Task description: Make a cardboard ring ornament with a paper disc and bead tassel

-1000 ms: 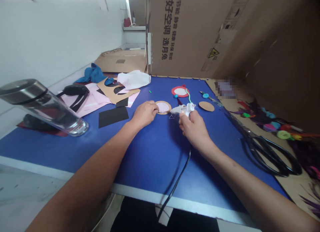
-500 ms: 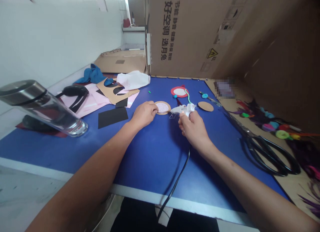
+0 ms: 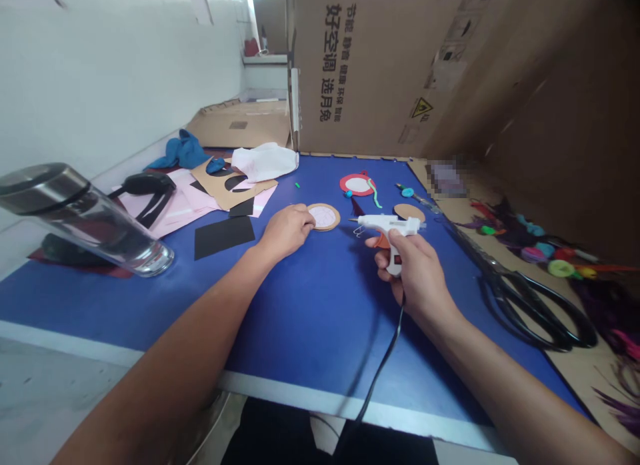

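Two hands are at work: our left hand (image 3: 289, 233) has its fingers closed on the near-left rim of the cardboard disc (image 3: 324, 217), which lies flat just beyond the fingertips, a pale circle on its face. Our right hand (image 3: 411, 261) is wrapped around the white glue gun (image 3: 391, 230), its nozzle pointing left toward the disc, apart from it. Beyond the right fingers lie a red ring (image 3: 345, 185) and a plain brown oval (image 3: 409, 213).
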Demonstrator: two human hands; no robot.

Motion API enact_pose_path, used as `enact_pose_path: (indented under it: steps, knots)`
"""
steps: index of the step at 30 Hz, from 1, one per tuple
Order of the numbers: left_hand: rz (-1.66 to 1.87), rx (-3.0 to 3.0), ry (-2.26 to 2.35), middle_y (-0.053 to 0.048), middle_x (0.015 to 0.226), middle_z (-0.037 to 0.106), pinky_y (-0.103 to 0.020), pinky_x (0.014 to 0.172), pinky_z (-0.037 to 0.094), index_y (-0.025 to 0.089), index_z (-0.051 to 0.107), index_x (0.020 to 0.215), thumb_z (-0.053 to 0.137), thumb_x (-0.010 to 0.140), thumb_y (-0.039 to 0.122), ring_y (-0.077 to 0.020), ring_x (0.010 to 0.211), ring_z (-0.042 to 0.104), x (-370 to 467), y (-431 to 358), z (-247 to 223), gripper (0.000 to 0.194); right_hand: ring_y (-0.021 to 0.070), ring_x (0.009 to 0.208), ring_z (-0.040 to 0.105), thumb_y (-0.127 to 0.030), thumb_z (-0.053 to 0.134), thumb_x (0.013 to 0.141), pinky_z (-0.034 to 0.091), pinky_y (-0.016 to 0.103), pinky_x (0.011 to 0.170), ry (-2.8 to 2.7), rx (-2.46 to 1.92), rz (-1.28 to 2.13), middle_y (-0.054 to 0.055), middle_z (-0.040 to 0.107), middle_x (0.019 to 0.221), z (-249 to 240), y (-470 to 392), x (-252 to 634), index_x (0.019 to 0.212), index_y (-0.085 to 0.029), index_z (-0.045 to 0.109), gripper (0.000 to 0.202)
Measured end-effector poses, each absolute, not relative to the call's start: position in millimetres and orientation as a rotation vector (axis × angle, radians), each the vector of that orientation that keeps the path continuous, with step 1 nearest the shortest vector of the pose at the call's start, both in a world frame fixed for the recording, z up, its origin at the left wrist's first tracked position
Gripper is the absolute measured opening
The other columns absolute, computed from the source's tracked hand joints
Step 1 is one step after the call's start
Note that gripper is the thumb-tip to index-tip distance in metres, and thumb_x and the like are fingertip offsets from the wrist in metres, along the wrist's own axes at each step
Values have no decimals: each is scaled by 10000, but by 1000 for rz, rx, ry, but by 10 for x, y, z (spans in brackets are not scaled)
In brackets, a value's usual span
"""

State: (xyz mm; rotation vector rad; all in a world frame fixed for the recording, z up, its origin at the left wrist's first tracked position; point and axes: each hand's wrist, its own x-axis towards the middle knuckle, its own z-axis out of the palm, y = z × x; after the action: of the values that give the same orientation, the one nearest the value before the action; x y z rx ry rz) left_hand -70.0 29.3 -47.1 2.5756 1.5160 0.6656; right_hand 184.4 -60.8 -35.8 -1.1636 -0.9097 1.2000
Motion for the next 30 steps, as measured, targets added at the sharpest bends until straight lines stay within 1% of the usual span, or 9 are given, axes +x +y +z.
enact_pose_path:
  steps: [5,8,12,16,19,21,25,28,30]
  knots:
    - [586,2613,1546,-82,1044,777,-389,940,557,221,844,949,599,993,95,-265,1075,716,-691,270,-459,279,124,562,529,-520,787,872,358,231,391,-904,-1113,1218,62,790,952,-363,-576,1827,952,-237,636,330]
    - [498,2686,1575,-98,1049,767,-396,908,549,213,843,965,574,1021,114,-280,1073,703,-677,235,-439,291,118,563,526,-489,787,868,358,221,392,-882,-1098,1223,58,792,956,-367,-574,1831,948,-235,638,306]
    - [367,2830,1563,-127,1081,765,-414,871,534,202,835,966,550,1043,152,-294,1030,686,-647,182,-384,299,116,564,527,-486,792,870,363,222,396,-886,-1080,1226,60,793,964,-348,-578,1846,956,-231,649,305]
    - [246,2943,1537,-152,1075,784,-456,887,526,174,830,939,557,1033,182,-324,1023,690,-617,157,-322,289,113,561,523,-482,801,864,359,225,394,-882,-1065,1221,60,797,970,-315,-573,1854,950,-226,658,305]
    - [260,2934,1529,-158,1050,810,-482,924,535,161,840,973,557,1019,187,-330,1003,709,-621,154,-305,288,110,552,518,-478,808,848,357,224,388,-857,-1059,1219,57,793,948,-298,-561,1865,940,-221,657,312]
    - [296,2912,1526,-145,1024,822,-486,945,546,176,853,1019,560,1005,188,-323,991,720,-638,152,-304,293,109,547,516,-477,813,839,356,221,385,-847,-1049,1223,57,791,935,-296,-548,1875,942,-220,654,320]
    - [301,2937,1487,-96,1038,838,-472,944,566,246,875,1098,556,976,183,-302,1015,737,-677,137,-298,347,108,537,515,-483,819,836,351,214,378,-839,-1027,1234,57,792,922,-305,-521,1900,957,-218,659,333]
    - [278,2960,1489,-86,1074,840,-468,913,570,273,887,1098,553,974,196,-298,1018,745,-682,126,-288,365,108,538,519,-482,823,843,351,209,379,-834,-1011,1247,49,793,913,-309,-509,1916,953,-223,666,322]
    - [260,2972,1501,-89,1100,837,-474,901,567,271,893,1080,553,977,202,-301,1014,748,-673,119,-277,362,107,541,523,-478,825,846,352,206,379,-832,-1001,1249,46,798,918,-307,-505,1923,949,-228,669,312]
